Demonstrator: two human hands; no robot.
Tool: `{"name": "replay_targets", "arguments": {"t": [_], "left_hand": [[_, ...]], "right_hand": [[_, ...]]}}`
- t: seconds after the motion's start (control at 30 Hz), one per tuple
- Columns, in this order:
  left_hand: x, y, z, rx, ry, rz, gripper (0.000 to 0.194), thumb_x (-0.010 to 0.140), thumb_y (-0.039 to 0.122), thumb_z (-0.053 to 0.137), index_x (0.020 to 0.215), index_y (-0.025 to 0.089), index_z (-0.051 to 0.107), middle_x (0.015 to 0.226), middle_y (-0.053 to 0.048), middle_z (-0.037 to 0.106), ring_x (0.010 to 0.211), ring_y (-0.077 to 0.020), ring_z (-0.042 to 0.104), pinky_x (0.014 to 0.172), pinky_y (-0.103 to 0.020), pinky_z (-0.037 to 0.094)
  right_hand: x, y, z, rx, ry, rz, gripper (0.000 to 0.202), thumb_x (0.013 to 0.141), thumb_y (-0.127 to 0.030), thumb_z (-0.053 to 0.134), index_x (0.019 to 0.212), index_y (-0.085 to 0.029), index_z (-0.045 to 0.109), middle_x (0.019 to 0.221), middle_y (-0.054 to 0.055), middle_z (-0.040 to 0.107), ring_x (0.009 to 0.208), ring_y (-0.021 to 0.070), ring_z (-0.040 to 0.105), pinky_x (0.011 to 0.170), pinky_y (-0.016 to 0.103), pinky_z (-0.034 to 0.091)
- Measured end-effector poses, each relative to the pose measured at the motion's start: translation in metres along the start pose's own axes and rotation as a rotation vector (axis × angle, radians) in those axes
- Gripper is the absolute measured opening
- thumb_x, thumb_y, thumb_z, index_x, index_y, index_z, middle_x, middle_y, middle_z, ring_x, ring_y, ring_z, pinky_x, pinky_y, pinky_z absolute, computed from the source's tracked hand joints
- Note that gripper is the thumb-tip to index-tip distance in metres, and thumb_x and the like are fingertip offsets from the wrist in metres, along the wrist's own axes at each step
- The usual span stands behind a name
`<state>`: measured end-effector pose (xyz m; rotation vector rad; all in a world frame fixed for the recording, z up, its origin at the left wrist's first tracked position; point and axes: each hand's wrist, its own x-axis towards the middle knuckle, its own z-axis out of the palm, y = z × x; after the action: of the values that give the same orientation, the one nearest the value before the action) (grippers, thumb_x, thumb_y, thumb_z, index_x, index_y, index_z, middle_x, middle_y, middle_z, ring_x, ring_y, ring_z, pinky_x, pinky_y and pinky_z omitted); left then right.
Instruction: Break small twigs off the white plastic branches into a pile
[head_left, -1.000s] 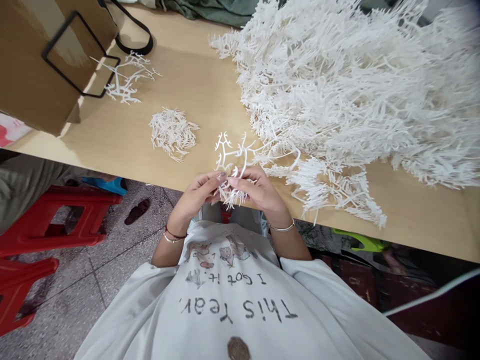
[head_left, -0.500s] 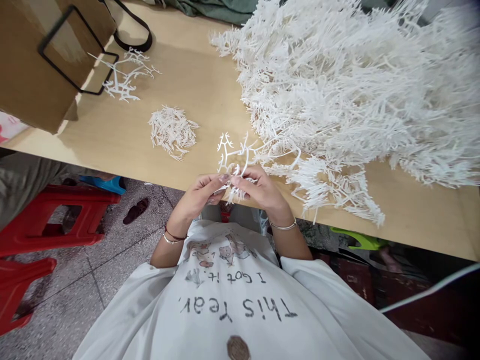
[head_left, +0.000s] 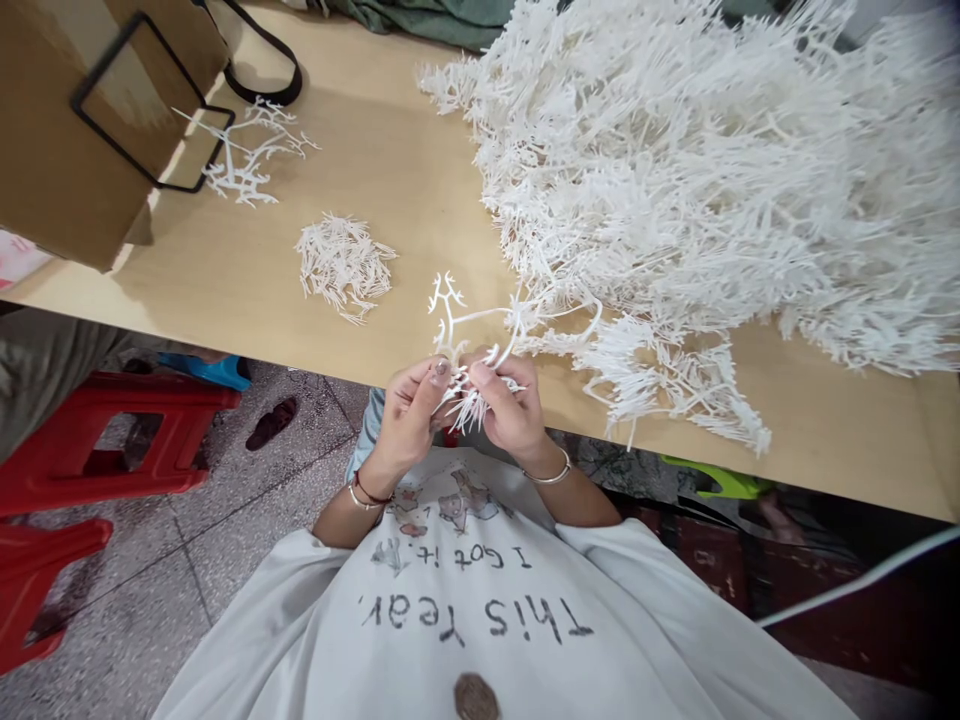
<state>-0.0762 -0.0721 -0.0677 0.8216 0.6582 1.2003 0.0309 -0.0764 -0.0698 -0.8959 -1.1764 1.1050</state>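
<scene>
Both of my hands are together at the table's front edge, their fingers closed round one white branching plastic piece (head_left: pixel 480 316). My left hand (head_left: pixel 409 415) pinches its lower left part. On the right, my right hand (head_left: pixel 514 405) grips it, with thin white sprigs sticking out between the two hands. The upper branches of the piece reach out over the table. To the left lies a small heap of white sprigs (head_left: pixel 345 265), and farther left a separate white branch (head_left: pixel 251 155). A large pile of white branches (head_left: pixel 660 170) covers the right side.
A cardboard box (head_left: pixel 82 120) with a black wire frame (head_left: pixel 112 140) stands at the back left of the table (head_left: pixel 247 300). Green cloth (head_left: pixel 435 20) lies at the far edge. Red stools (head_left: pixel 127 435) and another person's leg (head_left: pixel 60 370) are at the left.
Both hands have moved slightly down towards my body. The branching piece has turned in my fingers, and more thin sprigs show below between the hands.
</scene>
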Motion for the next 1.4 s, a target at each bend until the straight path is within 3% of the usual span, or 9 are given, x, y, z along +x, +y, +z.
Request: {"name": "replay_targets", "arguments": {"t": [0.2, 0.43, 0.57, 0.73, 0.9, 1.03, 1.2, 1.33, 1.4], "left_hand": [[0.004, 0.009, 0.011, -0.228, -0.023, -0.06, 0.043, 0.08, 0.041, 0.061, 0.055, 0.018, 0.035, 0.045, 0.009, 0.019, 0.038, -0.0029, 0.013, 0.033, -0.016, 0.017], [0.008, 0.01, 0.011, -0.108, -0.029, -0.049, 0.039, 0.081, 0.044, 0.059, 0.057, 0.018, 0.042, 0.046, 0.008, 0.02, 0.038, -0.0037, 0.014, 0.034, -0.019, 0.018], [0.026, 0.011, -0.005, 0.2, 0.081, 0.061, 0.041, 0.084, 0.045, 0.053, 0.057, 0.018, 0.038, 0.05, 0.006, 0.025, 0.041, -0.0052, 0.019, 0.039, -0.022, 0.017], [0.06, 0.025, -0.042, 0.934, 0.331, 0.333, 0.036, 0.091, 0.04, 0.042, 0.062, 0.02, 0.038, 0.055, 0.003, 0.035, 0.05, -0.0103, 0.035, 0.053, -0.026, 0.028], [0.079, 0.039, -0.066, 1.395, 0.426, 0.269, 0.024, 0.09, 0.034, 0.043, 0.071, 0.02, 0.046, 0.059, 0.0, 0.047, 0.058, -0.017, 0.046, 0.062, -0.03, 0.03], [0.084, 0.044, -0.07, 1.438, 0.391, 0.222, 0.034, 0.087, 0.043, 0.046, 0.064, 0.019, 0.052, 0.061, -0.003, 0.057, 0.059, -0.0165, 0.05, 0.062, -0.03, 0.032], [0.087, 0.044, -0.072, 1.441, 0.454, 0.207, 0.039, 0.077, 0.055, 0.056, 0.061, 0.019, 0.053, 0.057, -0.001, 0.055, 0.056, -0.0154, 0.049, 0.06, -0.03, 0.032], [0.078, 0.044, -0.061, 1.373, 0.577, 0.315, 0.038, 0.075, 0.057, 0.058, 0.078, 0.02, 0.051, 0.059, 0.003, 0.049, 0.055, -0.0135, 0.043, 0.059, -0.027, 0.029], [0.069, 0.041, -0.051, 1.225, 0.514, 0.386, 0.035, 0.084, 0.054, 0.046, 0.081, 0.02, 0.052, 0.063, 0.002, 0.05, 0.055, -0.0122, 0.043, 0.059, -0.026, 0.029]], "right_hand": [[0.003, -0.001, 0.007, 0.194, 0.117, 0.049, 0.042, 0.082, -0.044, 0.057, 0.054, -0.019, 0.041, 0.051, -0.004, 0.036, 0.045, 0.0074, 0.032, 0.043, 0.024, 0.026], [0.009, 0.004, 0.004, 0.13, 0.137, -0.019, 0.037, 0.086, -0.039, 0.054, 0.056, -0.019, 0.046, 0.053, -0.004, 0.037, 0.048, 0.0074, 0.035, 0.046, 0.023, 0.029], [0.02, 0.014, -0.003, -0.038, 0.178, -0.018, 0.035, 0.085, -0.042, 0.055, 0.059, -0.019, 0.049, 0.058, -0.004, 0.041, 0.052, 0.0071, 0.037, 0.048, 0.022, 0.032], [0.032, 0.02, -0.009, -0.118, 0.183, -0.004, 0.036, 0.084, -0.045, 0.055, 0.06, -0.018, 0.048, 0.061, -0.004, 0.041, 0.053, 0.0063, 0.037, 0.047, 0.021, 0.032], [0.034, 0.021, -0.007, -0.101, 0.204, 0.064, 0.034, 0.083, -0.044, 0.056, 0.061, -0.019, 0.049, 0.061, -0.004, 0.043, 0.054, 0.0063, 0.039, 0.047, 0.02, 0.033], [0.034, 0.022, -0.005, -0.077, 0.267, 0.107, 0.033, 0.081, -0.044, 0.058, 0.062, -0.019, 0.052, 0.063, -0.003, 0.047, 0.054, 0.0064, 0.041, 0.048, 0.02, 0.035], [0.036, 0.023, -0.005, -0.048, 0.337, 0.161, 0.033, 0.078, -0.047, 0.06, 0.062, -0.019, 0.053, 0.066, -0.002, 0.051, 0.052, 0.0064, 0.042, 0.045, 0.02, 0.035], [0.036, 0.022, -0.004, -0.042, 0.328, 0.165, 0.035, 0.078, -0.047, 0.06, 0.06, -0.019, 0.051, 0.063, -0.003, 0.049, 0.052, 0.0063, 0.041, 0.046, 0.02, 0.035], [0.036, 0.022, -0.003, -0.023, 0.318, 0.174, 0.035, 0.078, -0.047, 0.06, 0.06, -0.019, 0.05, 0.062, -0.003, 0.047, 0.052, 0.0062, 0.04, 0.045, 0.019, 0.035]]}}
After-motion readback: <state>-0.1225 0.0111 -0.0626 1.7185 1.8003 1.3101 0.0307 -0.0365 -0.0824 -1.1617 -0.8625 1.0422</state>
